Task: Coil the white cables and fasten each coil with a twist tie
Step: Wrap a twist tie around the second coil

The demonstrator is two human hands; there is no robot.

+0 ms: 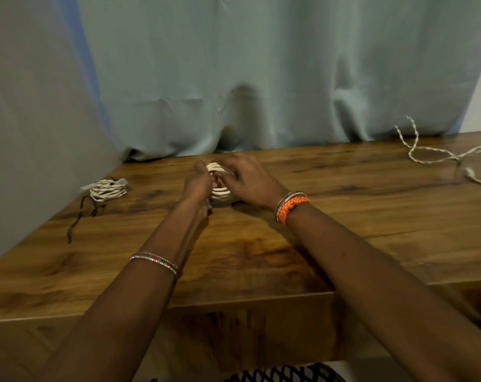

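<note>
A pale blue-green curtain (261, 73) hangs behind the wooden table (344, 221), its hem resting on the far edge. Mid-table, both hands close on a white cable coil (220, 188) held between them: the left hand (198, 183) grips its left side, the right hand (247, 177) curls over its top and right side; the fingers look blurred, so the exact pinch is unclear. A loose white cable (432, 155) trails at far right, well apart. At far left lies a finished coil (108, 190), with dark twist ties (79, 216) just beside it.
</note>
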